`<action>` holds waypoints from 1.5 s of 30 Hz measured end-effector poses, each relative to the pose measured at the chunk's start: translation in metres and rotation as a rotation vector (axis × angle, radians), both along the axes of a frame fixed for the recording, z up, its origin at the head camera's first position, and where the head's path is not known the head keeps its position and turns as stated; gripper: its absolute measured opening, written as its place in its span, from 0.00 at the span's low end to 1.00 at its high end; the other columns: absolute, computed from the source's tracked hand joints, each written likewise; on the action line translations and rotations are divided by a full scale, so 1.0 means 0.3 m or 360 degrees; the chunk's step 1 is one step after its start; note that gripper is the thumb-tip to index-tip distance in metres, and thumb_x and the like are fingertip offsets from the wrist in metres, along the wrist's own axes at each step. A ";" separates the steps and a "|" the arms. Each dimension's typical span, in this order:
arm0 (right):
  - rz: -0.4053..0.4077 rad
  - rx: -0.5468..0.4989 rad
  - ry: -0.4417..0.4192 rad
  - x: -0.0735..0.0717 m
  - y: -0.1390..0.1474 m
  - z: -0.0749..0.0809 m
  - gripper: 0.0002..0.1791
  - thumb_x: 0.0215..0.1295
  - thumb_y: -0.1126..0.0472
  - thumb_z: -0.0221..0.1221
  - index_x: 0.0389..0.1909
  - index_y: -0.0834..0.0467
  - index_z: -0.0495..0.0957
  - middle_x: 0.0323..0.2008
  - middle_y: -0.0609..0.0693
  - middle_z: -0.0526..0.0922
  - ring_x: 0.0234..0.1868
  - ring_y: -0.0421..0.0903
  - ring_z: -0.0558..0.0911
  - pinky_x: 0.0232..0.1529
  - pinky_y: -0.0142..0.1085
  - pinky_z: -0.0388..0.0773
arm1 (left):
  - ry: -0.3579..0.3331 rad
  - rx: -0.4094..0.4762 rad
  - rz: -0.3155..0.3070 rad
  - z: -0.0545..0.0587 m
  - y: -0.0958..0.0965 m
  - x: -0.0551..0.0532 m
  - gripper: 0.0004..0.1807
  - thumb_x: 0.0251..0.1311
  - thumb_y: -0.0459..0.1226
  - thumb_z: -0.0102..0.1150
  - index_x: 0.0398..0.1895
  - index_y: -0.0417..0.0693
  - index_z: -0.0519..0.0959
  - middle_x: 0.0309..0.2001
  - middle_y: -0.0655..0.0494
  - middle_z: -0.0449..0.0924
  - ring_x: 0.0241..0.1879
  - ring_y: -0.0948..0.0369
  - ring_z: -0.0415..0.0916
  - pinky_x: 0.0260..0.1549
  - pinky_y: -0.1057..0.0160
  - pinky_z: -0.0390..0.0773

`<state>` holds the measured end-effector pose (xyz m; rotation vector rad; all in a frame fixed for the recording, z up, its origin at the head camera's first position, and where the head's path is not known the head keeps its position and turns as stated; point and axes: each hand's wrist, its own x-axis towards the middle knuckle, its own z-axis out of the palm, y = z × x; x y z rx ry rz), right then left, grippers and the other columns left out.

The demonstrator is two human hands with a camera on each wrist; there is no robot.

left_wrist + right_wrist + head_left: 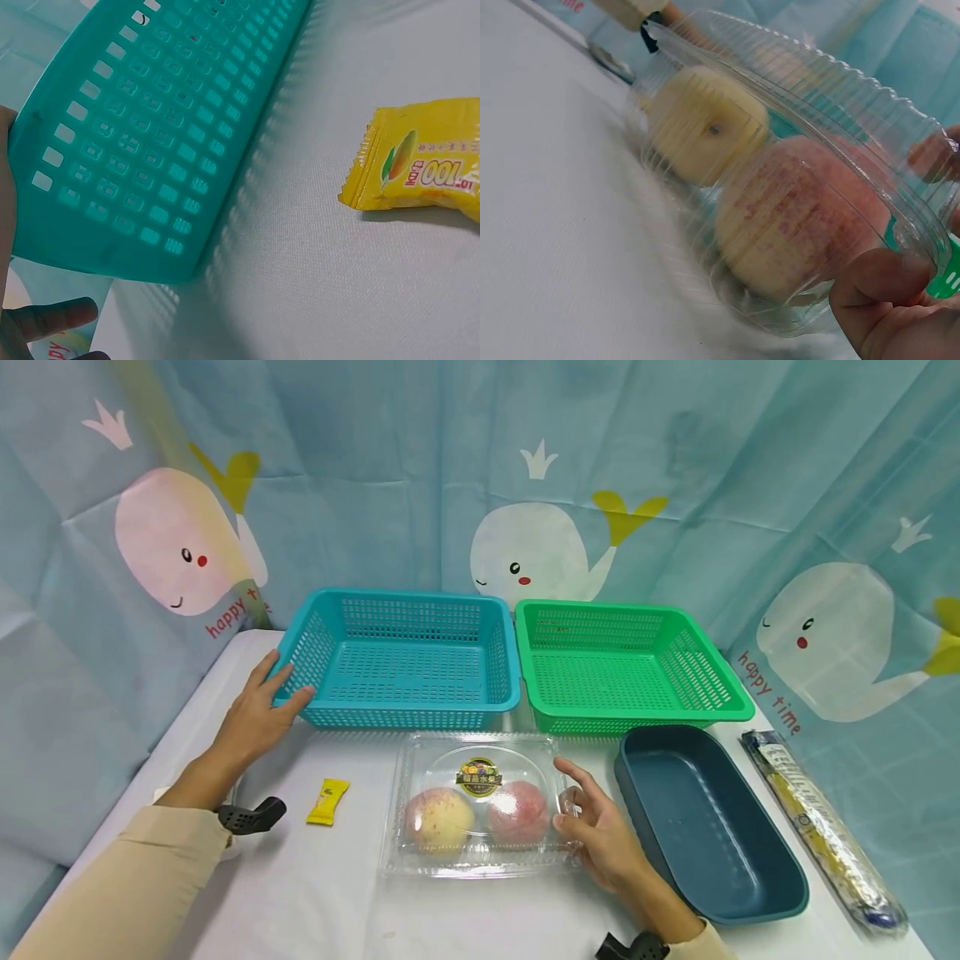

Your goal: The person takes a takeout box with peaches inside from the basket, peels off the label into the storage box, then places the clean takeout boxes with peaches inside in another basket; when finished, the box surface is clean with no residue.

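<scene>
A clear plastic clamshell box (pixel 480 856) lies in the middle of the white table, with a dark label on its lid. Inside it are a yellowish peach-like fruit (pixel 438 820) and a pink one (pixel 517 812). My right hand (pixel 603 839) pinches the box's right edge; the right wrist view shows the thumb (pixel 881 281) pressed against the rim. My left hand (pixel 258 714) rests on the front left corner of the blue mesh basket (pixel 408 717), fingers spread along its rim. A yellow wrapped candy (pixel 327 802) lies between the left hand and the box.
A green mesh basket (pixel 637 720) stands right of the blue one. The dark blue tub (pixel 708 827) sits right of my right hand. Beyond it lies a long package in shiny plastic (pixel 825 835). A whale-print curtain (pixel 405 510) hangs behind the table (pixel 315 902).
</scene>
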<state>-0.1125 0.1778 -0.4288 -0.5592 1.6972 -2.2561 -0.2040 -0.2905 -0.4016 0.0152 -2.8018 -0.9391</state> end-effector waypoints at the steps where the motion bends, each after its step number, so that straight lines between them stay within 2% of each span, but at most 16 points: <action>1: 0.0000 -0.0001 -0.0002 -0.001 0.000 -0.002 0.40 0.61 0.79 0.52 0.73 0.63 0.49 0.36 0.54 0.65 0.26 0.37 0.71 0.17 0.24 0.65 | -0.0001 -0.0001 -0.0001 0.002 0.001 0.000 0.43 0.70 0.58 0.42 0.74 0.35 0.50 0.76 0.45 0.33 0.71 0.38 0.36 0.58 0.29 0.49; 8: -0.0023 0.0032 -0.0016 -0.004 -0.001 -0.016 0.40 0.62 0.77 0.54 0.73 0.63 0.49 0.36 0.55 0.64 0.24 0.37 0.71 0.17 0.25 0.67 | -0.0030 -0.0004 -0.0005 0.013 -0.004 0.004 0.43 0.70 0.58 0.42 0.75 0.37 0.48 0.76 0.43 0.33 0.71 0.37 0.36 0.57 0.28 0.48; 13: -0.0071 0.0078 -0.0006 -0.006 0.000 -0.024 0.39 0.62 0.77 0.54 0.73 0.63 0.51 0.38 0.59 0.64 0.27 0.39 0.73 0.19 0.26 0.70 | 0.0041 -0.0009 0.0024 0.045 0.016 0.022 0.43 0.69 0.57 0.44 0.77 0.43 0.44 0.75 0.38 0.33 0.70 0.35 0.35 0.55 0.25 0.47; 15: -0.0092 0.0098 -0.0005 -0.007 0.002 -0.026 0.39 0.62 0.76 0.55 0.73 0.63 0.51 0.38 0.60 0.64 0.28 0.39 0.73 0.19 0.26 0.70 | 0.0111 -0.0016 0.0050 0.068 0.034 0.038 0.43 0.68 0.56 0.46 0.77 0.48 0.44 0.75 0.39 0.32 0.71 0.35 0.35 0.51 0.23 0.48; 20: -0.0120 0.0150 -0.0037 -0.007 0.000 -0.027 0.39 0.62 0.75 0.55 0.73 0.61 0.52 0.39 0.61 0.64 0.28 0.42 0.74 0.16 0.27 0.67 | 0.0329 -0.0002 0.0078 0.130 0.079 0.106 0.42 0.66 0.53 0.52 0.78 0.55 0.47 0.76 0.46 0.34 0.72 0.39 0.36 0.48 0.22 0.50; 25: -0.0134 0.0181 -0.0037 -0.009 0.000 -0.028 0.39 0.61 0.76 0.55 0.73 0.60 0.53 0.40 0.63 0.64 0.31 0.46 0.76 0.16 0.28 0.68 | 0.0501 0.0078 0.0005 0.171 0.137 0.164 0.42 0.63 0.49 0.57 0.77 0.55 0.50 0.76 0.48 0.39 0.72 0.40 0.41 0.49 0.24 0.53; 31: -0.0146 0.0195 -0.0016 -0.008 0.001 -0.030 0.39 0.61 0.76 0.55 0.73 0.60 0.54 0.40 0.65 0.64 0.32 0.48 0.77 0.17 0.28 0.69 | 0.0573 0.0181 -0.0107 0.204 0.203 0.218 0.41 0.63 0.43 0.59 0.77 0.55 0.51 0.75 0.47 0.42 0.71 0.40 0.44 0.51 0.25 0.55; 34: -0.0150 0.0207 -0.0015 -0.009 0.001 -0.030 0.39 0.61 0.76 0.55 0.73 0.60 0.54 0.39 0.64 0.64 0.31 0.47 0.77 0.17 0.28 0.68 | 0.0620 0.0218 -0.0171 0.208 0.235 0.242 0.41 0.62 0.40 0.60 0.76 0.53 0.53 0.75 0.45 0.44 0.69 0.38 0.49 0.50 0.27 0.61; 37: -0.0148 0.0218 -0.0019 -0.009 0.001 -0.030 0.39 0.61 0.76 0.56 0.73 0.59 0.55 0.39 0.63 0.64 0.31 0.47 0.77 0.16 0.28 0.67 | 0.0665 0.0228 -0.0238 0.196 0.265 0.261 0.41 0.61 0.40 0.61 0.76 0.53 0.55 0.74 0.45 0.46 0.68 0.38 0.51 0.47 0.29 0.66; 42: -0.0156 0.0241 -0.0018 -0.009 0.001 -0.028 0.38 0.61 0.75 0.56 0.72 0.59 0.55 0.39 0.63 0.64 0.31 0.47 0.77 0.15 0.27 0.66 | 0.0713 0.0252 -0.0376 0.160 0.306 0.279 0.39 0.60 0.42 0.62 0.75 0.51 0.58 0.74 0.47 0.46 0.70 0.41 0.46 0.51 0.27 0.60; 45: -0.0162 0.0252 -0.0011 -0.009 0.002 -0.027 0.38 0.61 0.75 0.56 0.72 0.59 0.56 0.39 0.63 0.64 0.31 0.47 0.77 0.15 0.28 0.66 | 0.0722 0.0310 -0.0441 0.145 0.324 0.287 0.39 0.59 0.40 0.63 0.74 0.51 0.60 0.74 0.48 0.47 0.70 0.41 0.46 0.51 0.25 0.56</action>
